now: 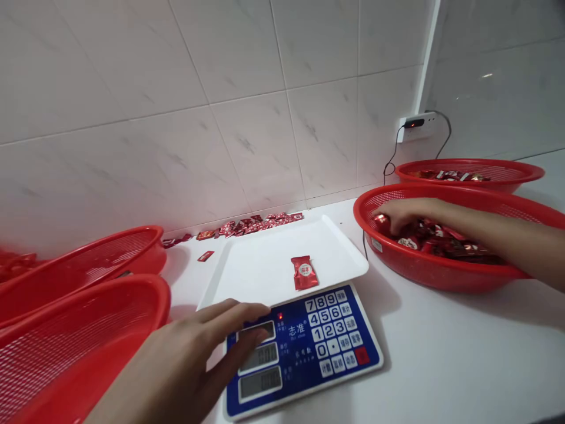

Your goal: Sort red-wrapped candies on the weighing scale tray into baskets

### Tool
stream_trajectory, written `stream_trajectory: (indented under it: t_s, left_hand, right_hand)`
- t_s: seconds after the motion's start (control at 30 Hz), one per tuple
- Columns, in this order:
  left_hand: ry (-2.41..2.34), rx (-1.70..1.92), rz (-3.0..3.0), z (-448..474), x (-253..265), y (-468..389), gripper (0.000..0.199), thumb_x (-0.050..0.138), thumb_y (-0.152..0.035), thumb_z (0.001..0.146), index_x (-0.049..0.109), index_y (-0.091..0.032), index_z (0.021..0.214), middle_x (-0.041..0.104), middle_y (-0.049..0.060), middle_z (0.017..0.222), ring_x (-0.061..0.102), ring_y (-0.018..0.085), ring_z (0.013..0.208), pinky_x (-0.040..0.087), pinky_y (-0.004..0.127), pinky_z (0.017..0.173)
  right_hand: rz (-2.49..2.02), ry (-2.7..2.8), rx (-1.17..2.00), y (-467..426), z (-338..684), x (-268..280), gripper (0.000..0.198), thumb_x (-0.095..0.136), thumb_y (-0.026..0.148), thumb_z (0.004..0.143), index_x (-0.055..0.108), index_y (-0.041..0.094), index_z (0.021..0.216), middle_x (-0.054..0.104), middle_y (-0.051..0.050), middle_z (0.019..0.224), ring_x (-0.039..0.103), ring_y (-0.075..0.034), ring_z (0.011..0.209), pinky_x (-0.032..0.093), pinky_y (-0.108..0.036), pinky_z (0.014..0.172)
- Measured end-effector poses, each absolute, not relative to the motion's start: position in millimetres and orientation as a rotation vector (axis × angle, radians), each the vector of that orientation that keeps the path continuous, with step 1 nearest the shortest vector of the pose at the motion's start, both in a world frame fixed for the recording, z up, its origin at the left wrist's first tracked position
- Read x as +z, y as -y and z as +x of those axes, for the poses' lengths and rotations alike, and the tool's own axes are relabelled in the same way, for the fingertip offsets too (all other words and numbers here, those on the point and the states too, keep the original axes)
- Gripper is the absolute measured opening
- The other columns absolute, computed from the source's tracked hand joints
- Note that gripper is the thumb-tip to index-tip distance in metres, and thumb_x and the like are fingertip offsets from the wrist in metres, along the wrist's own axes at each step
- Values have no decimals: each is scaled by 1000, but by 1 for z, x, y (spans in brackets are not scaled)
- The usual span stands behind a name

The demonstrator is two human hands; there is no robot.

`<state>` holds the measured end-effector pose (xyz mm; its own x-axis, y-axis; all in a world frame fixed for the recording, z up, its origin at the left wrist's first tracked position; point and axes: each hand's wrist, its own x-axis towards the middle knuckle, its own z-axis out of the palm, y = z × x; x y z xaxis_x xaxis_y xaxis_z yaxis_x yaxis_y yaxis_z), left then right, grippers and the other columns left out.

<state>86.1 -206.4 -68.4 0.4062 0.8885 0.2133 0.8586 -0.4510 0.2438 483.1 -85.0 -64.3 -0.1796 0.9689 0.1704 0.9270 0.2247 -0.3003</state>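
Note:
My left hand (194, 347) reaches over the left side of a digital scale (304, 353), fingers stretched out and empty, near its upper display. On the scale's white tray (265, 259) lies one red wrapped candy (304, 272) with a round pale label. My right hand (404, 215) is inside a red plastic basket (397, 271) on the right, its fingers curled in against a shiny red wrapped candy (382, 222) by the left wall. More red wrapped candies (441, 238) fill that basket, and my forearm covers some of them.
Behind the tray, several small red packets (251, 225) lie along the tiled wall. A single packet (205, 256) rests left of the tray. Red baskets stand at left (150, 306) and back right (516, 172). A cord runs from a wall socket (415, 128).

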Motion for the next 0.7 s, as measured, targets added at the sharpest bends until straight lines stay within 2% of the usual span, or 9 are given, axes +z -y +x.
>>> stream_trajectory:
  t_s: [0.1, 0.23, 0.3, 0.37, 0.43, 0.5, 0.6, 0.7]
  left_hand:
    - [-1650, 578, 2485, 81, -53, 198, 44, 47, -67, 85, 78, -37, 93, 79, 2, 87, 73, 25, 65, 58, 37, 55]
    - [-1654, 872, 2442, 97, -24, 183, 40, 55, -64, 82, 77, -32, 92, 79, 2, 92, 72, 25, 71, 58, 36, 60]
    - [-1642, 1042, 2418, 112, -16, 174, 38, 58, -61, 83, 76, -30, 97, 78, 3, 91, 72, 25, 79, 59, 36, 69]
    - [-1593, 1157, 2361, 126, -14, 162, 40, 60, -59, 84, 73, -28, 105, 77, 4, 95, 71, 25, 89, 59, 36, 76]
    - [-1500, 1228, 2291, 136, -19, 145, 46, 61, -57, 85, 68, -24, 116, 75, 8, 105, 69, 27, 98, 58, 38, 81]
    - [-1388, 1203, 2213, 141, -26, 125, 47, 60, -55, 87, 64, -20, 118, 73, 11, 110, 69, 28, 100, 57, 40, 81]
    - [-1260, 1053, 2094, 139, -37, 100, 34, 61, -46, 86, 64, -17, 104, 74, 12, 99, 70, 26, 90, 56, 38, 76]
    - [-1285, 993, 2071, 134, -43, 88, 24, 64, -39, 83, 64, -18, 95, 74, 9, 88, 70, 25, 82, 53, 36, 71]
  right_hand:
    - [-1855, 2124, 311, 89, 491, -39, 21, 57, 1, 64, 58, 21, 69, 56, 4, 54, 49, -10, 44, 33, -24, 47]
    - [-1566, 1773, 414, 99, 469, 2, 16, 62, 7, 75, 53, 19, 82, 65, -5, 79, 58, -11, 63, 43, -27, 59]
    - [-1332, 1643, 502, 102, 440, 12, 23, 67, 8, 74, 54, 17, 92, 68, -9, 91, 63, -15, 75, 50, -31, 68]
    - [-1091, 1601, 715, 102, 404, 11, 36, 73, 10, 70, 55, 17, 101, 68, -8, 97, 65, -19, 78, 54, -35, 69]
    - [-914, 1612, 975, 97, 370, -2, 43, 77, 13, 66, 56, 19, 103, 68, -5, 95, 67, -21, 79, 57, -36, 67]
    - [-784, 1601, 1165, 90, 344, -19, 43, 79, 16, 65, 55, 20, 101, 67, -2, 89, 66, -19, 75, 57, -33, 62]
    - [-703, 1549, 1282, 80, 324, -44, 41, 79, 17, 65, 55, 19, 98, 64, 1, 81, 63, -15, 67, 53, -26, 53]
    - [-754, 1529, 1295, 76, 318, -57, 40, 77, 12, 65, 55, 19, 98, 63, 1, 81, 61, -12, 68, 50, -22, 53]
